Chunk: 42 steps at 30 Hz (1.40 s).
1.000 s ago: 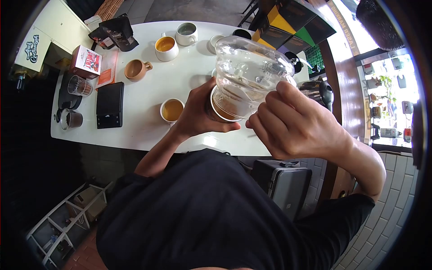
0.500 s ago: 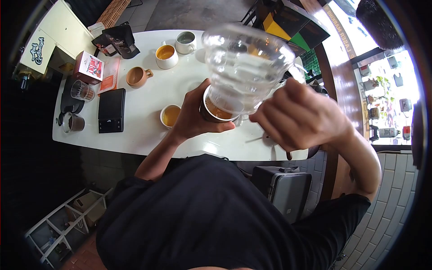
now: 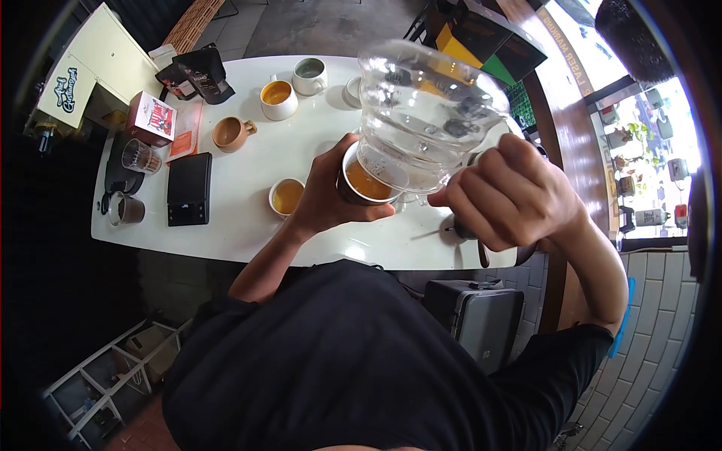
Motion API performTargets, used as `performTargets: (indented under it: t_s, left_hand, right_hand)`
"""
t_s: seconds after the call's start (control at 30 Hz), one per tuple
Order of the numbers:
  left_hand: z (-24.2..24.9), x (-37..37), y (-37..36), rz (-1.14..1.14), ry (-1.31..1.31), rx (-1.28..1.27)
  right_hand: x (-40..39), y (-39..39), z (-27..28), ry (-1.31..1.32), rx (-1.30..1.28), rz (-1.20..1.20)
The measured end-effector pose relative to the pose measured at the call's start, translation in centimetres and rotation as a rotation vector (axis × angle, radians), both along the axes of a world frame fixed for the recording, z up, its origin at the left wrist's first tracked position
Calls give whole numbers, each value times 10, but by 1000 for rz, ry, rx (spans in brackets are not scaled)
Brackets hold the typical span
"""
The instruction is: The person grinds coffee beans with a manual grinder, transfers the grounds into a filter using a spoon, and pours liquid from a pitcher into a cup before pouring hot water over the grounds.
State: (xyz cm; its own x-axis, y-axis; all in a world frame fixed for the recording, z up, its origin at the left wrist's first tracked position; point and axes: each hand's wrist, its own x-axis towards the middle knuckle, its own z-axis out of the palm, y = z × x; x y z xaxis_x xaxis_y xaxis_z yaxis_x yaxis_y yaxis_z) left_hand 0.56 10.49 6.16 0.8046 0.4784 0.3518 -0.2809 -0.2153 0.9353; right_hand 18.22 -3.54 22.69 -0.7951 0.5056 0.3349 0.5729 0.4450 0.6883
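Note:
My left hand (image 3: 320, 197) is wrapped round a dark-sided cup with a white inside (image 3: 348, 159), which holds amber liquid. A clear, ribbed glass server (image 3: 425, 124) is tipped steeply over it, its mouth at the cup's rim. My right hand (image 3: 519, 197) is closed at the server's handle side; the handle itself is mostly hidden by the fingers. The glass looks nearly empty, with wet traces inside. Just left of my left wrist stands a small white cup (image 3: 274, 207) of amber liquid.
Beyond my hands on the white table (image 3: 241, 177) stand a brown mug (image 3: 229, 134), a white mug with amber inside (image 3: 279, 109) and a grey-white mug (image 3: 309, 81). A black scale (image 3: 188, 189), glasses, a red-white box (image 3: 153, 118) and black pouches (image 3: 204, 75) occupy the left side.
The server has shifted slightly right, and its outline is sharper now. A white cup behind it has come into view. My left hand keeps its hold on the cup.

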Motion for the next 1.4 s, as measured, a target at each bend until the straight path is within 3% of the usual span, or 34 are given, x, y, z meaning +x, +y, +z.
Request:
performTargets:
  t_s: [0.13,0.23,0.33,0.37,0.43,0.6,0.73,0.87,1.03,1.4]
  left_hand:
    - [-3,3,6,-9,-41,20]
    - [-4,-3,20,45,-28,131]
    - [-15,-9,44,28,18,-146]
    - [-36,-9,59,68,24,-124]
    - [-52,-13,77,174,84,-11]
    - [-93,-20,115,398,191,131]
    - [-110,-25,128,440,259,206]
    - [-129,-29,135,478,359,334]
    - [-141,-22,136,424,386,194]
    - [-146,-6,140,419,400,162]
  right_hand:
    - [-2,-4,-4,190,-71,-53]
    - [0,-18,6,662,-148,-301]
    - [0,-42,-4,1209,-153,-490]
    - [-1,-50,-11,1216,-149,-494]
    - [0,-65,-30,1595,-158,-575]
    - [-11,-100,-102,1929,-93,-621]
    - [-56,-110,-167,2202,-97,-599]
    - [-86,-115,-194,2389,-122,-631]
    - [-93,-119,-202,2383,-167,-682]
    - [-85,-134,-216,2400,-93,-709]
